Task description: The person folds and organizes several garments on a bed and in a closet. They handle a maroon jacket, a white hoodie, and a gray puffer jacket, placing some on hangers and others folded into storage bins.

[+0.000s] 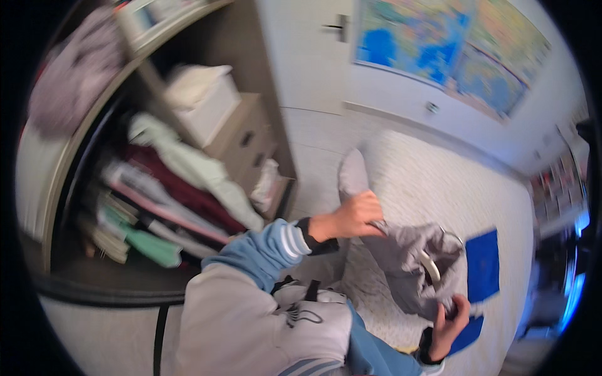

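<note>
A grey garment (400, 268) is stretched between my two hands above a white textured bed cover. My left hand (360, 214) is closed on one edge of its cloth. At the opposite edge, my right hand (451, 322) has thumb and fingers curled on the fabric. A pale clothes hanger (430, 267) shows inside the garment's opening, with a metal hook (454, 235) curving out beside the rim. A grey cloth length (352, 174) extends beyond my left hand; whether it belongs to the garment cannot be told.
On the left stands an open wardrobe with hanging clothes (188, 188), a white box (214, 105) and drawers (244, 136). Blue flat pieces (483, 265) lie on the bed cover (423, 183). Beyond are a door (305, 61), wall maps (414, 42) and, at right, cluttered shelves (559, 188).
</note>
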### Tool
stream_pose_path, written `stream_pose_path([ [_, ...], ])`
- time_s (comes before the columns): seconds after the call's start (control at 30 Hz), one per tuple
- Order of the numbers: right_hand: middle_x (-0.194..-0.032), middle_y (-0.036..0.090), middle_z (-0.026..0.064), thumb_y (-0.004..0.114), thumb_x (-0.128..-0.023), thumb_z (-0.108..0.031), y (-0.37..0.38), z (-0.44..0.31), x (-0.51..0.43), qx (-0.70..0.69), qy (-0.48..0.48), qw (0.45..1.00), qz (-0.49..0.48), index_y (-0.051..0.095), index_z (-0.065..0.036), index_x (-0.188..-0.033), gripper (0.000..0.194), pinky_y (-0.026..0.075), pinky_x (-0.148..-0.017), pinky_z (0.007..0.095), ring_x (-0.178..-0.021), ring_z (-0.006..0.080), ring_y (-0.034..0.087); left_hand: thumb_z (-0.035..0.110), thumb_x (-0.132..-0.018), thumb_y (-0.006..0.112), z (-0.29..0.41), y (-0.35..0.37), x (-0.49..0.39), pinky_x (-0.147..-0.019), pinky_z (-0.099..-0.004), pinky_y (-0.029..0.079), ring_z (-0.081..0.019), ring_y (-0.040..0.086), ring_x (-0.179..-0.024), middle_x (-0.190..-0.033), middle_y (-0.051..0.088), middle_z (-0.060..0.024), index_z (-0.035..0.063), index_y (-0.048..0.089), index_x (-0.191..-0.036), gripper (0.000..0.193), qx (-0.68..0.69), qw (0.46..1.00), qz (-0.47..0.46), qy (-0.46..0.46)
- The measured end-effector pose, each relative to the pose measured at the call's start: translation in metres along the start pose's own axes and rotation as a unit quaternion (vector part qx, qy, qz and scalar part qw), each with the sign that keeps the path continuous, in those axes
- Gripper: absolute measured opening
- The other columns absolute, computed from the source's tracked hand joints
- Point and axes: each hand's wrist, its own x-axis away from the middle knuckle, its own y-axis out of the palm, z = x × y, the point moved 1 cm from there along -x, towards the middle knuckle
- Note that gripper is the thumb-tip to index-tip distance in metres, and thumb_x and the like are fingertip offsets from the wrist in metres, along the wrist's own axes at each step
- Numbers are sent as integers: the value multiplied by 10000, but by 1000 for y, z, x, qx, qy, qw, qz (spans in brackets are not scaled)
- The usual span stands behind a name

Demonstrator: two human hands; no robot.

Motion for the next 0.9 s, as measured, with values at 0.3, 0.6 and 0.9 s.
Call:
stream_pose_path([
  [0.3, -766, 446, 168, 624, -698, 49, 117, -143, 82, 2, -274, 949, -158, 516, 25, -902, 233, 340, -573, 375, -654, 297, 435, 227, -658, 793, 88, -201, 191, -822, -394, 423, -249, 535, -763, -746, 549, -52, 54, 594, -774, 288, -78, 988, 82, -105],
  [0.6, -748, 498, 172, 626, -705, 28, 135, -188, 59, 11, -282, 929, -237, 533, 20, -1019, 328, 389, -629, 409, -651, 344, 494, 122, -923, 550, 18, -370, 363, -1021, -340, 365, -233, 450, -1241, -1332, 466, -164, -12, 413, -1328, 447, -155, 789, 506, -311],
  [0.9, -639, 394, 158, 512, -672, 103, 156, -227, 11, 15, -384, 889, -248, 553, 14, -944, 289, 316, -510, 427, -557, 349, 390, 526, -924, 446, -72, -388, 421, -1067, -359, 296, -376, 355, -1310, -1343, 393, -333, -133, 280, -1352, 803, -127, 683, 444, -566],
])
